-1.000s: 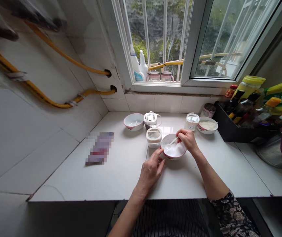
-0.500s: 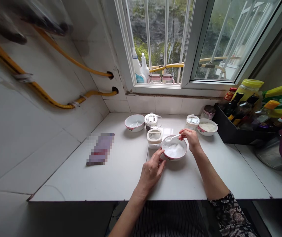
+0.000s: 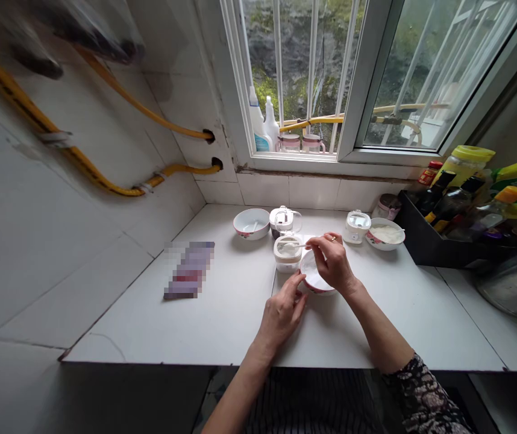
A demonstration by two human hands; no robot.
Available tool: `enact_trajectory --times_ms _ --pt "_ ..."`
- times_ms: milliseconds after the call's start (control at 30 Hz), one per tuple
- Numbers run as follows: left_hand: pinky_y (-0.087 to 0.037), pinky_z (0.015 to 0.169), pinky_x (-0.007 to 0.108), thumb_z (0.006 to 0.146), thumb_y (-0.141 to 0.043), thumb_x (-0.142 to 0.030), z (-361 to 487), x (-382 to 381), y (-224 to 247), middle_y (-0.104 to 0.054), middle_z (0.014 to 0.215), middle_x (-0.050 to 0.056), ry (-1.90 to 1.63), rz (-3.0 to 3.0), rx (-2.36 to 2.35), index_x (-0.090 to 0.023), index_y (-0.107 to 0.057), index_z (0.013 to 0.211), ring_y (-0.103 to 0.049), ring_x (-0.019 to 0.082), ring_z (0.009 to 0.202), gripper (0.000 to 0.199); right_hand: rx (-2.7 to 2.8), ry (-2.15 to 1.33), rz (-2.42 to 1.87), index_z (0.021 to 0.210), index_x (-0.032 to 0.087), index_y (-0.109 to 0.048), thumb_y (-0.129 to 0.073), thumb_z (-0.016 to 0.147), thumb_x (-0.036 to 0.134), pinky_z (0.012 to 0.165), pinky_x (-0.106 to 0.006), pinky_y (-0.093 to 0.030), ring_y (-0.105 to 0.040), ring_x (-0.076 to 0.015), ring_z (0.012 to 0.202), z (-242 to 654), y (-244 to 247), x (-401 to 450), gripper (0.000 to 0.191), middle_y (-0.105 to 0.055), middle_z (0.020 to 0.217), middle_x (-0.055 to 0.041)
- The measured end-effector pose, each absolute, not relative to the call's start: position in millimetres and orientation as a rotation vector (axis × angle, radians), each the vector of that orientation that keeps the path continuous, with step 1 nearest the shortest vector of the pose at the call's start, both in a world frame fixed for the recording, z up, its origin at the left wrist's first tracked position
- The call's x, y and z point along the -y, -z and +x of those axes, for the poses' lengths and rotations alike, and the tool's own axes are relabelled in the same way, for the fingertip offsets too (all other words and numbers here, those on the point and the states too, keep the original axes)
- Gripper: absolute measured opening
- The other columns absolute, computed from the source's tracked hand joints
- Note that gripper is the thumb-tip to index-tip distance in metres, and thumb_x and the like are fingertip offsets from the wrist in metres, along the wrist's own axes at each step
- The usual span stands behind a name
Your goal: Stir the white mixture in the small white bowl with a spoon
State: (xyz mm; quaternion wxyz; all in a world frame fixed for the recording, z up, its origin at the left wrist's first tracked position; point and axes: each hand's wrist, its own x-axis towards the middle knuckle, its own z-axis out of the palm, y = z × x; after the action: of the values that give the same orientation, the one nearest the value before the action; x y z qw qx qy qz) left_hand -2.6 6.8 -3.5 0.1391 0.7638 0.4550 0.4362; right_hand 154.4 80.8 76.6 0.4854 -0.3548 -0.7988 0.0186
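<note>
My right hand [image 3: 333, 265] pinches the handle of a small white spoon [image 3: 298, 245], whose head is over the opening of a white-rimmed clear jar [image 3: 287, 264]. Whether the spoon carries anything is hard to see. My left hand [image 3: 282, 312] has its thumb and fingertips on the near-left side of a white bowl [image 3: 322, 292] with a red pattern. White powder lies in that bowl, partly hidden beneath my right hand. Just behind the jar stands a similar lidded jar [image 3: 282, 222] with dark contents. Left of it sits another bowl [image 3: 244, 229] with a spoon inside.
Toward the right are a third white jar [image 3: 357, 228] and a bowl of pale food [image 3: 384, 244] with a spoon. A black box of bottles [image 3: 430, 241] and a glass-lidded pot [image 3: 502, 289] stand farther right. A blurred purple packet [image 3: 190, 271] lies on the white counter [image 3: 141, 334].
My right hand has moved left with the spoon, from above the powder bowl to the jar's opening. My left hand stays at the bowl. The view has shifted slightly.
</note>
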Motion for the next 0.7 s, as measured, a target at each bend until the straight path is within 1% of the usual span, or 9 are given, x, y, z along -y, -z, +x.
enact_trajectory --times_ms 67,167,233,300,400,533,600,667,700 --pt "-0.06 0.073 0.028 0.091 -0.052 -0.012 -2.4 -6.6 2.9 -0.063 0.134 0.011 -1.269 2.212 -1.317 -0.024 -0.048 0.132 -0.072 0.013 0.076 0.042 1.809 -0.091 -0.944 0.088 0.022 -0.063 -0.048 0.089 0.016 0.09 -0.041 -0.043 -0.064 -0.0204 0.073 162.3 -77.9 -80.5 0.016 -0.073 0.074 -0.0018" --pt "-0.06 0.072 0.026 0.092 -0.052 -0.012 -2.3 -6.4 2.0 -0.063 0.134 0.01 -1.275 2.224 -1.323 -0.024 -0.048 0.131 -0.072 0.013 0.076 0.041 1.623 -0.167 -1.11 0.078 0.023 -0.063 -0.049 0.083 0.019 0.084 -0.039 -0.046 -0.062 -0.0221 0.073 176.7 -77.1 -81.8 0.016 -0.067 0.062 0.0002" --pt "-0.06 0.072 0.026 0.092 -0.052 -0.012 -2.6 -6.3 1.7 -0.064 0.131 0.01 -1.267 2.231 -1.327 -0.024 -0.048 0.131 -0.072 0.013 0.076 0.041 1.605 -0.198 -1.213 0.071 0.024 -0.061 -0.048 0.079 0.018 0.082 -0.037 -0.045 -0.06 -0.0217 0.069 183.5 -73.9 -84.1 0.017 -0.063 0.056 0.001" --pt "-0.06 0.072 0.026 0.092 -0.053 -0.013 -3.0 -6.3 1.7 -0.067 0.126 0.009 -1.258 2.23 -1.338 -0.024 -0.049 0.131 -0.072 0.013 0.076 0.041 1.652 -0.208 -1.28 0.066 0.024 -0.06 -0.047 0.075 0.018 0.083 -0.036 -0.045 -0.059 -0.0202 0.065 185.6 -69.3 -86.6 0.017 -0.063 0.056 0.0011" --pt "-0.059 0.071 0.026 0.091 -0.054 -0.013 -3.5 -6.1 1.9 -0.069 0.119 0.007 -1.26 2.215 -1.351 -0.024 -0.049 0.131 -0.072 0.013 0.073 0.042 1.739 -0.188 -1.322 0.065 0.024 -0.06 -0.046 0.075 0.017 0.087 -0.037 -0.043 -0.056 -0.0184 0.06 181.5 -63.0 -89.3 0.018 -0.064 0.057 0.0011" --pt "-0.059 0.07 0.024 0.092 -0.053 -0.012 -3.6 -5.7 2.3 -0.07 0.115 0.007 -1.249 2.201 -1.341 -0.024 -0.049 0.13 -0.071 0.012 0.071 0.041 1.805 -0.149 -1.363 0.066 0.023 -0.06 -0.046 0.076 0.017 0.09 -0.038 -0.041 -0.055 -0.0174 0.056 174.9 -59.4 -89.9 0.019 -0.065 0.058 0.0" --pt "-0.059 0.07 0.024 0.092 -0.053 -0.012 -3.5 -5.7 2.2 -0.07 0.114 0.007 -1.25 2.205 -1.341 -0.024 -0.049 0.131 -0.071 0.012 0.071 0.041 1.812 -0.192 -1.371 0.064 0.022 -0.06 -0.045 0.075 0.016 0.09 -0.038 -0.041 -0.055 -0.0167 0.054 174.3 -59.7 -89.7 0.019 -0.064 0.056 0.0004" --pt "-0.059 0.069 0.023 0.092 -0.053 -0.011 -3.4 -5.9 1.7 -0.071 0.112 0.007 -1.267 2.217 -1.335 -0.023 -0.049 0.131 -0.071 0.011 0.07 0.041 1.795 -0.296 -1.363 0.063 0.023 -0.059 -0.045 0.072 0.016 0.086 -0.036 -0.044 -0.055 -0.0159 0.052 175.0 -60.9 -89.5 0.018 -0.063 0.053 0.0014" --pt "-0.058 0.068 0.023 0.092 -0.053 -0.011 -3.3 -6.0 1.3 -0.071 0.112 0.006 -1.276 2.224 -1.329 -0.023 -0.049 0.131 -0.071 0.011 0.07 0.041 1.771 -0.364 -1.359 0.062 0.023 -0.059 -0.045 0.071 0.016 0.081 -0.034 -0.045 -0.056 -0.0158 0.052 175.5 -61.7 -89.4 0.018 -0.063 0.053 0.0017"
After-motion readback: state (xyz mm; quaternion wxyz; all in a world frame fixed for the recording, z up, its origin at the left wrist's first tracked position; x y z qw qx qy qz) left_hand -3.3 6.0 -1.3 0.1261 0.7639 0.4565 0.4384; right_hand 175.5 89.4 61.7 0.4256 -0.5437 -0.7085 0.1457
